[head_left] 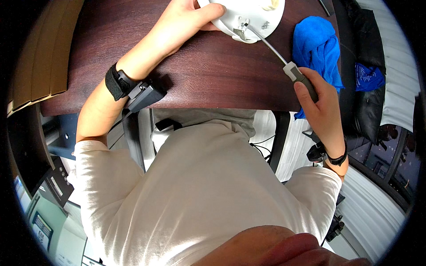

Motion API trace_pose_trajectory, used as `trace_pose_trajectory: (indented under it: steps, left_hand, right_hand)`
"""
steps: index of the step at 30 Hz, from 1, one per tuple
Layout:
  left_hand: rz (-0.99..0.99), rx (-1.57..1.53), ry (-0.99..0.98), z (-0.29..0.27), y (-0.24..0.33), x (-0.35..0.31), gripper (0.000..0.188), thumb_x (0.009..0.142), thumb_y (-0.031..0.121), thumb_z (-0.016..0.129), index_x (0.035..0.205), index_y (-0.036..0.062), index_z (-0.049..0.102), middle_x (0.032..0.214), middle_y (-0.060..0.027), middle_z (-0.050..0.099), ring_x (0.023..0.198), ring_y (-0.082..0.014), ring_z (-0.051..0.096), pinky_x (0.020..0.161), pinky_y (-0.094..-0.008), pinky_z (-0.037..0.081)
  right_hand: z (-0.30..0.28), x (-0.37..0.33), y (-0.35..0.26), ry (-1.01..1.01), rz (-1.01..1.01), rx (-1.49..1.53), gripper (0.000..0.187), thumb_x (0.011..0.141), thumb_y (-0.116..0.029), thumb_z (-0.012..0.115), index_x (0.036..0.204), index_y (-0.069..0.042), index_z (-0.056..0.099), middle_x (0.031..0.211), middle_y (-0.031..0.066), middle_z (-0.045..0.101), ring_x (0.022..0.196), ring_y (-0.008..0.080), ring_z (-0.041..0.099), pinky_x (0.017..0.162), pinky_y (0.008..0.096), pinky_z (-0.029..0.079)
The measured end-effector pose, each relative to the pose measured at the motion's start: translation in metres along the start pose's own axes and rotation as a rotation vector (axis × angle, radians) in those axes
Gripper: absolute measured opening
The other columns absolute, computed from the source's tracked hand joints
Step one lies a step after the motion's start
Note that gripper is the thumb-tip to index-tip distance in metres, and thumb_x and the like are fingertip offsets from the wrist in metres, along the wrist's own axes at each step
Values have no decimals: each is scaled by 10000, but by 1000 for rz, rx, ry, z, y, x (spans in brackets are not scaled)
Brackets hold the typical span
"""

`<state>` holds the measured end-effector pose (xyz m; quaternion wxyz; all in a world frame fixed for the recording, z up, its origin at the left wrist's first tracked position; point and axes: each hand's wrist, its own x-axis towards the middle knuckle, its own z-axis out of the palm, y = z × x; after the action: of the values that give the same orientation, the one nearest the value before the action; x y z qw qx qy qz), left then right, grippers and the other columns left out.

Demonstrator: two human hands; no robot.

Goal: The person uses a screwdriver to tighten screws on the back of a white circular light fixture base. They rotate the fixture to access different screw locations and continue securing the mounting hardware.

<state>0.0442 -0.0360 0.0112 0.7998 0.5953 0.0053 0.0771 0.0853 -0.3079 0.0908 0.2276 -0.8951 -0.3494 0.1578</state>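
My left hand (188, 22) grips the rim of a white, round, dish-like plastic piece (253, 9) at the far edge of the view, thumb on top. Part of that piece is cut off by the picture's upper edge. A small metal fitting (240, 33) sits on its near side, and a pale yellowish bit (269, 4) shows farther back. In my right hand (321, 97) is a screwdriver (293, 72) with a grey and dark handle, fingers wrapped round it. Its shaft slants up and left, with the tip at the fitting; whether it sits in a screw is too small to tell.
Beneath lies a dark reddish-brown table (222, 80). A crumpled blue cloth (315, 42) rests at its right edge, close to my right hand. Cardboard (42, 53) stands on the left. Black seating (366, 48) with another blue item (369, 77) is beyond the table's right side.
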Motion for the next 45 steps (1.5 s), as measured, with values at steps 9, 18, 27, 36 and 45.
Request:
trace_pose_trajectory:
  steps: [9, 18, 27, 36, 45]
  left_hand:
    - [33, 15, -53, -7, -7, 2, 467, 858, 109, 551, 1274, -9, 375, 1079, -80, 549, 857, -114, 566, 702, -226, 501]
    - [-23, 119, 4, -1, -7, -3, 400, 845, 48, 543, 1224, -13, 432, 1060, -73, 576, 914, -131, 574, 773, -257, 500]
    - [-3, 199, 71, -11, -22, -1, 278, 850, 93, 581, 1104, -7, 527, 992, -68, 619, 879, -150, 618, 789, -275, 521]
    - [90, 179, -16, 0, 3, 0, 398, 817, -2, 531, 1207, -39, 459, 1115, -91, 575, 1009, -148, 541, 886, -293, 441]
    - [106, 172, -14, 3, 5, -2, 402, 817, 16, 534, 1206, -51, 455, 1101, -94, 577, 990, -143, 545, 872, -288, 449]
  right_hand:
    - [2, 0, -1, -17, -1, -27, 234, 856, -143, 576, 1028, 15, 559, 769, 168, 597, 650, 296, 582, 579, 339, 432]
    - [10, -1, 0, -46, -142, -453, 314, 861, -162, 587, 1131, -22, 512, 854, 164, 619, 685, 297, 624, 582, 322, 467]
    - [10, 13, 9, 11, -259, -888, 344, 849, -204, 598, 1140, -43, 511, 872, 110, 574, 602, 216, 593, 511, 287, 459]
    - [9, 18, 41, 130, 136, 630, 196, 890, -129, 540, 1039, -28, 618, 726, -9, 521, 552, 55, 448, 475, 203, 329]
    - [10, 13, 42, -73, 413, 851, 329, 929, -233, 493, 1164, -5, 531, 661, -5, 459, 487, 42, 372, 440, 192, 276]
